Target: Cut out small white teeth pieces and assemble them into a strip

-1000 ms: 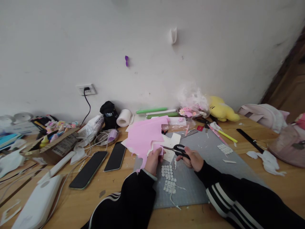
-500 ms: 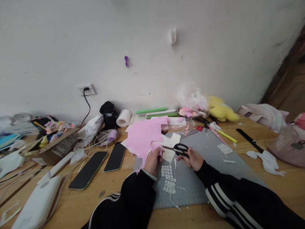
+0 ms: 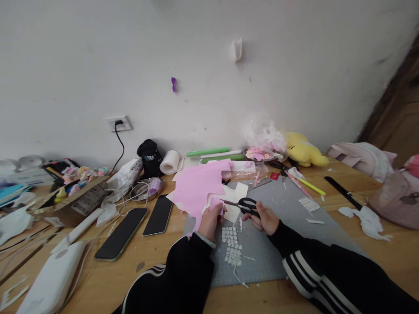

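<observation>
My left hand [image 3: 210, 221] pinches a small piece of pink paper [image 3: 216, 203] between thumb and fingers. In my right hand [image 3: 266, 219] are black-handled scissors [image 3: 248, 205], held by the handle loops, with the blades pointing left to the edge of the pink piece. Whether the blades touch the paper I cannot tell. Larger pink sheets [image 3: 198, 185] with ragged edges lie behind my left hand. White paper scraps [image 3: 240, 191] are under and behind the scissors. Rows of small white cut pieces [image 3: 230, 235] lie on the grey cutting mat [image 3: 262, 257] between my forearms.
Two phones [image 3: 121, 233] and a white power bank [image 3: 54, 277] with cables lie at left, near a cardboard box [image 3: 83, 198]. Behind are a tissue roll [image 3: 170, 162], green rolls [image 3: 209, 151] and a yellow plush [image 3: 304, 149]. A pink bag [image 3: 394, 198] stands at right.
Almost everything is in the same place. The scissors' handles and the fingers of my right hand have shifted very slightly; both hands keep their hold.
</observation>
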`<state>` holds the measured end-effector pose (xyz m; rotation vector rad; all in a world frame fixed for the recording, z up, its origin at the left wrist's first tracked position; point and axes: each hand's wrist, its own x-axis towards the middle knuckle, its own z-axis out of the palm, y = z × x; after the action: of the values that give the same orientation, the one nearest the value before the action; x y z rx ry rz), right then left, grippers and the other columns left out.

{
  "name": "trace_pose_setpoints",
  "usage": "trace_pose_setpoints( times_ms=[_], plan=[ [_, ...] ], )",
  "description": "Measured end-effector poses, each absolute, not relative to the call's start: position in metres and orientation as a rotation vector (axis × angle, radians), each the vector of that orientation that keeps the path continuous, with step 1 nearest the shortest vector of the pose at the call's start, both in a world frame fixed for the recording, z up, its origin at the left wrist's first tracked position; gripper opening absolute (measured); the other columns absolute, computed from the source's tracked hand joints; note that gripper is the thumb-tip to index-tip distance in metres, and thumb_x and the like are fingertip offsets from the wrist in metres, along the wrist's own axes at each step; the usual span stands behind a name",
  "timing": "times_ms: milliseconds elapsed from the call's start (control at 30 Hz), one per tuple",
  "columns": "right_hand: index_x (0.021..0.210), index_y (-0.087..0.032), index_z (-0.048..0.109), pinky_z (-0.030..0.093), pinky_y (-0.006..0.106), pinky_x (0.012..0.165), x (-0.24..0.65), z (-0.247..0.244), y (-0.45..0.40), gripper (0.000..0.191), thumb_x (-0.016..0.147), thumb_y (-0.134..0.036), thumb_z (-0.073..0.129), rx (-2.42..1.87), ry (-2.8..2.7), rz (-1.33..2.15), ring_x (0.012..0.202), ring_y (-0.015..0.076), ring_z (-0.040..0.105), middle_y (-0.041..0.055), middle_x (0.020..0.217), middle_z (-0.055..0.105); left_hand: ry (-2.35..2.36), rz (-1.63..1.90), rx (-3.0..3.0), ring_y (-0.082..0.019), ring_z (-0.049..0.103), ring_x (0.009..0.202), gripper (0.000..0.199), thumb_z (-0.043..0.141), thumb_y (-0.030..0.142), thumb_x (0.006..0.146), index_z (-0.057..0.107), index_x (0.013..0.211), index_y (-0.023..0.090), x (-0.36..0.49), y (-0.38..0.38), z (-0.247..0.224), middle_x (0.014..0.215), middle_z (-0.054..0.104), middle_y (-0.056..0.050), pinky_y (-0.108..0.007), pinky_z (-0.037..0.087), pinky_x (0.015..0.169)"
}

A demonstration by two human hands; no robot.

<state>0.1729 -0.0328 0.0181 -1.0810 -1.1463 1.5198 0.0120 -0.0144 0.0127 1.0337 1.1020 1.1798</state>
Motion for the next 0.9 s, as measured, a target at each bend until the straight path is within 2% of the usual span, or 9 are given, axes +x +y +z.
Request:
trace_pose_setpoints(
  times_ms=[467,900],
  plan=[
    [0.047,-0.015,0.054,0.006,0.024,0.033,0.1746,0.0206,-0.0323,0.057,0.060,-0.070,0.044,-1.110,-1.137,1.526,0.026,0.0033,0.011,-0.0104,0.026,0.018,1.095,1.179,1.057,-0.008,0.035,0.039,0.023,0.048,0.034,0.069,0.052,0.057,0.016,0.0112,-0.0150,0.0124,0.038,0.039,0.006,-0.021,0.026,0.044],
    [0.055,-0.011,0.059,0.005,0.022,0.031,0.1717,0.0195,-0.0330,0.064,0.056,-0.073,0.041,-1.075,-1.144,1.664,0.027,0.0027,0.009,-0.0134,0.028,0.016,1.060,1.233,1.059,-0.006,0.035,0.038,0.023,0.048,0.034,0.073,0.055,0.063,0.015,0.0121,-0.0128,0.0088,0.043,0.040,0.007,-0.020,0.026,0.043]
  ],
)
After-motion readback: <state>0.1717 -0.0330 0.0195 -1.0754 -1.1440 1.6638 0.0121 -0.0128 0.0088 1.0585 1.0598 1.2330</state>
